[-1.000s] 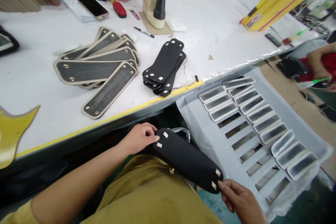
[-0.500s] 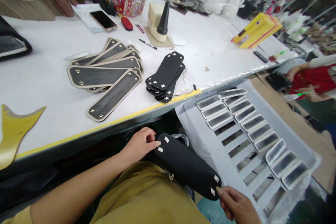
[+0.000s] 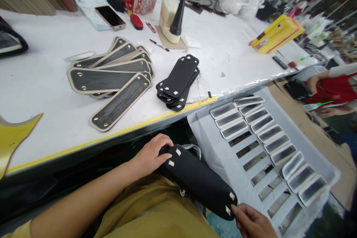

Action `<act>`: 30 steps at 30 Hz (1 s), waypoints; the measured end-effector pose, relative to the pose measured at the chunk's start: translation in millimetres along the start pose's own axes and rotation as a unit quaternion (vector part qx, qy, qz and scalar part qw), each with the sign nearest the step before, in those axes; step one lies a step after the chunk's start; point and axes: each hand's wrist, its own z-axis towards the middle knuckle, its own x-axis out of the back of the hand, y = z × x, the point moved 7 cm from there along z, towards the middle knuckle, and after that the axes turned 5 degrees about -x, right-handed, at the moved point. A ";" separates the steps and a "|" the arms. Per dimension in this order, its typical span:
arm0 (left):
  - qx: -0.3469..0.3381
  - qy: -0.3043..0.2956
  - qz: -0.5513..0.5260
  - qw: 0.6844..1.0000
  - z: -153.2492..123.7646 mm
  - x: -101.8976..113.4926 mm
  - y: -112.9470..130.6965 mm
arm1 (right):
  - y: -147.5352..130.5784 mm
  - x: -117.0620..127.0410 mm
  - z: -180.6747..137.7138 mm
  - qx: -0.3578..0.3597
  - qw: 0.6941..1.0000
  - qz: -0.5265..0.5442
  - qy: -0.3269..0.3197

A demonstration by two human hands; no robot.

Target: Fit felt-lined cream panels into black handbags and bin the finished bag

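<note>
A long black rounded panel (image 3: 202, 182) with pale patches at both ends hangs slanted over my lap, below the table edge. My left hand (image 3: 153, 155) grips its upper left end, thumb in front and fingers partly hidden behind the edge. At the lower right end, my right hand (image 3: 252, 221) pinches the corner between thumb and finger. On the table just above lies a stack of similar black panels (image 3: 180, 76). Left of that stack are fanned dark strips with beige borders (image 3: 111, 81) and metal eyelets.
A grey slatted tray (image 3: 206, 145) with rows of bordered dark pieces (image 3: 276, 143) stands at the right. On the white table are a phone (image 3: 111, 16), a pen (image 3: 159, 45), a black cone (image 3: 177, 20) and a yellow box (image 3: 276, 33). Another person's hands are at far right.
My left fingers have shifted slightly over the panel's upper end. The panel and my right hand sit a little lower in the picture; the view has turned slightly.
</note>
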 end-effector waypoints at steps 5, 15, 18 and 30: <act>-0.008 -0.156 -0.048 0.987 28.8 -3.2 -1.2 | -1.1 1.3 -1.0 0.010 1.000 -0.024 0.016; -0.025 -0.202 -0.072 0.976 34.3 -4.4 -2.6 | -6.8 -0.1 -4.1 0.005 0.999 -0.039 0.007; -0.086 -0.180 0.000 0.980 28.9 -1.2 11.0 | -1.9 0.7 -1.1 0.007 1.000 -0.020 0.012; -0.307 -0.287 0.306 0.855 0.2 -52.7 68.3 | 3.6 1.4 1.4 -0.012 0.999 0.026 -0.031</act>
